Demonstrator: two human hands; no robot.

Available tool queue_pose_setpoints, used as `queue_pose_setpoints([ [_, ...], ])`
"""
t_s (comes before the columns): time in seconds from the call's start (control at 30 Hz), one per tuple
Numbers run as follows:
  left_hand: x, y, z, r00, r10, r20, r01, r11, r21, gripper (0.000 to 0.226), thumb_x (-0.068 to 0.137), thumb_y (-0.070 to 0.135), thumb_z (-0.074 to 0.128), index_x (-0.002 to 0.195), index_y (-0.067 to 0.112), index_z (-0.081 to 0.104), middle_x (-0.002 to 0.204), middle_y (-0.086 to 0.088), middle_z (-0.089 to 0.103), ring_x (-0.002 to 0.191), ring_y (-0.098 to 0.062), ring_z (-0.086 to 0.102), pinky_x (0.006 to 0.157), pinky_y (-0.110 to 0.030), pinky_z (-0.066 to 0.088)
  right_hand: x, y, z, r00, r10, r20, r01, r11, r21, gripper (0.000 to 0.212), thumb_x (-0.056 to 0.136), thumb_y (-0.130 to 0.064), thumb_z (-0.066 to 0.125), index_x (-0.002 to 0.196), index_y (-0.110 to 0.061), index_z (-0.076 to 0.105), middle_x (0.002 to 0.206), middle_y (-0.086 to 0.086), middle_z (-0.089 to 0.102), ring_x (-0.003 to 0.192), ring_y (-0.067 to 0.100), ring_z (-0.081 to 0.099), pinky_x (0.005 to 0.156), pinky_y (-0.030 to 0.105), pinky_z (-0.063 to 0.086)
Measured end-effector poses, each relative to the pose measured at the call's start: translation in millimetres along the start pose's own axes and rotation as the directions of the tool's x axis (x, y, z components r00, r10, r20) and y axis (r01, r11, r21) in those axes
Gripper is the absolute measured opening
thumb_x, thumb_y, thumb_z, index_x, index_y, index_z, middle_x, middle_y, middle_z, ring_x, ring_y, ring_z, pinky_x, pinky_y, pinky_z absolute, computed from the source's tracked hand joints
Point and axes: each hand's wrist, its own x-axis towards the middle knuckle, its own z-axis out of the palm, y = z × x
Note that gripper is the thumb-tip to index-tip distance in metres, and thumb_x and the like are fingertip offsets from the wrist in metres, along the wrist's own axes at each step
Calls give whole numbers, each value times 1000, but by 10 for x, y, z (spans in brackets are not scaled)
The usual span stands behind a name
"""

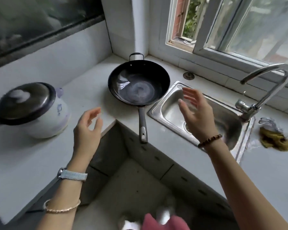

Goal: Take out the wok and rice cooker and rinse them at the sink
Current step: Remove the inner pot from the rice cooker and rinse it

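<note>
**Both hands free, wok and cooker out on the counter**

Edges/room: the counter [23, 155] is L-shaped and I stand in its inside corner. Walls close it at 10 and 12 o'clock, and a window [239, 30] sits at 1 to 2. The sink [158, 105] is sunk into the right leg. The faucet [264, 90] is at its 3 o'clock side, with the spout arching over the basin. A wet cloth [276, 138] lies on the counter just beyond the faucet base. There's bare counter between cooker and wok, and more in front of the cooker.

Wok [139, 87]: sits upright in the back corner, with its rim just beside the sink's left edge. The long handle [143, 127] points to 6 o'clock, its tip at the counter's front edge.

Cooker [32, 110]: on the left leg with its dark lid on, well apart from the wok.

Left hand [88, 128]: hovers over the inside corner edge, fingers loosely curved, holding nothing. Cooker is at its 9 o'clock, wok at 1, and the wok handle is near at 3.

Right hand [196, 113]: above the sink basin, fingers spread, holding nothing. Wok is at its 10 o'clock, close but not touching.

Writing: there's a bluish mark on the cooker body, too blurred to read.
</note>
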Motion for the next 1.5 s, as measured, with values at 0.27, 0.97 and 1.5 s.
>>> queue_pose_setpoints([
  [0.27,-372,-590,-1432,979,-31,-204,64,985,160,27,95,15,55,122,17,61,120,6,64,112,-9,57,97,-22,41,-271,-861,1318,981,-114,155,91,984,150,29,92,-21,60,119,-13,56,118,-1,63,112,8,59,99,31,47],
  [0.97,-9,-1289,-2733,821,-203,-534,312,942,122,29,96,12,54,123,20,60,123,15,58,114,3,49,97,-12,33,518,-1776,3791,794,-268,546,180,961,209,34,87,-27,64,119,-18,57,120,-3,62,106,10,60,91,24,47],
  [1.5,842,-1701,-2801,778,-210,-593,358,923,143,27,95,13,54,121,16,61,122,11,62,115,-4,54,94,-1,31,1086,-2072,5194,570,-320,757,445,895,43,37,80,-25,68,116,-16,63,112,11,59,109,29,50,93,31,40],
])
